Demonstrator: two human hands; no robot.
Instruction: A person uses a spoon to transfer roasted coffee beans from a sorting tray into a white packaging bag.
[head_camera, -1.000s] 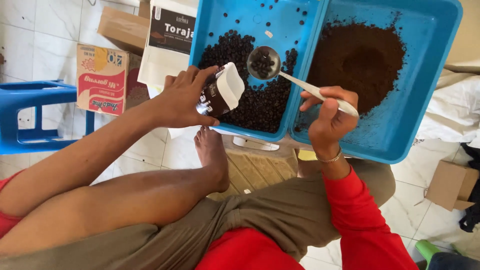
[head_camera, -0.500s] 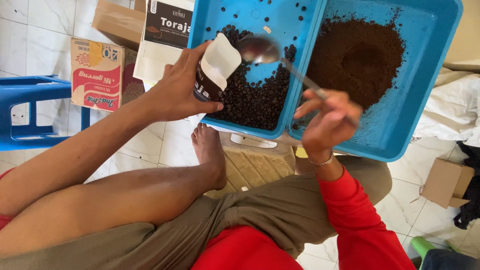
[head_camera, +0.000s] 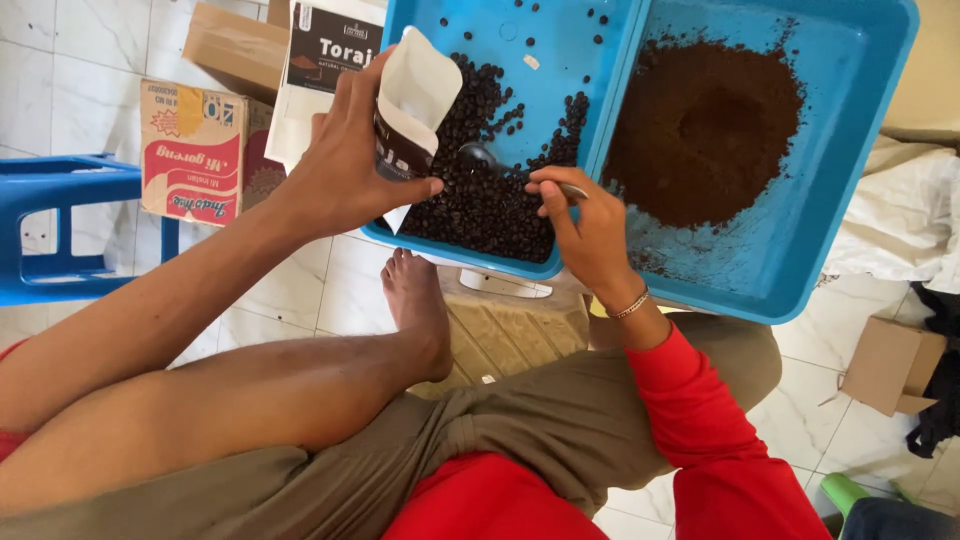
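Observation:
My left hand (head_camera: 352, 160) grips a small white and dark pouch (head_camera: 412, 100), held upright with its mouth open over the left blue tray (head_camera: 480, 25). That tray holds a heap of dark coffee beans (head_camera: 485, 205). My right hand (head_camera: 585, 225) holds a metal spoon (head_camera: 478, 157) whose bowl is dug into the beans just right of the pouch. The right blue tray (head_camera: 850, 150) holds a mound of brown ground coffee (head_camera: 705, 130).
A printed cardboard box (head_camera: 195, 150) and a brown box (head_camera: 230, 45) stand on the tiled floor at left, beside a blue plastic stool (head_camera: 60, 220). My bare foot (head_camera: 415, 305) rests below the trays. A small cardboard box (head_camera: 890, 365) sits at right, white cloth (head_camera: 900, 220) above it.
The spoon, held with beans at the pouch's mouth half a second ago, has dropped back into the bean heap. My right hand moved left and up toward the pouch.

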